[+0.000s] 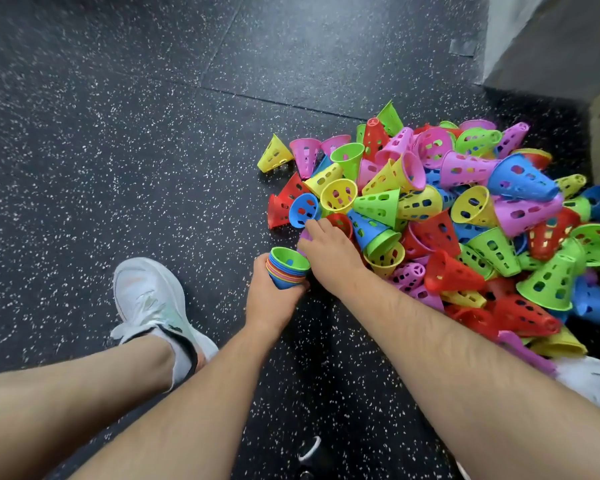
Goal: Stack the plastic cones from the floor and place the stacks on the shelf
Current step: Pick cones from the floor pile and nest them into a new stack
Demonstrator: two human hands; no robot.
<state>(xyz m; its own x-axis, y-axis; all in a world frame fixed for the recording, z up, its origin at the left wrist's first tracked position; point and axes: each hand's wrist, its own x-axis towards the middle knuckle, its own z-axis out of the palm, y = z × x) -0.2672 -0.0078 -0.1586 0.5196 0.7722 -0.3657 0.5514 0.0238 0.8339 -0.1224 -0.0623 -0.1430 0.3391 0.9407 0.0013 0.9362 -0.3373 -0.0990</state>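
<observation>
Fingers [260,271] of left hand [271,303] clamped round cone stack [288,268]; right hand [329,252] reaches into cone pile [465,209], its fingers' state unclear.

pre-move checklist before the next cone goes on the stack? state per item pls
1. Stack held: the left hand grips the stack from below. ok
2. Stack orientation: open end up, with the green cone innermost. ok
3. Reach: the right hand is at the near edge of the pile, over a purple cone. ok
4. Grip on the purple cone: the hand covers it. cannot tell
5. Transfer path: the right hand sits right beside the stack, with nothing between them. ok
6. Drop-off: the shelf cannot be made out in this view. cannot tell
</observation>
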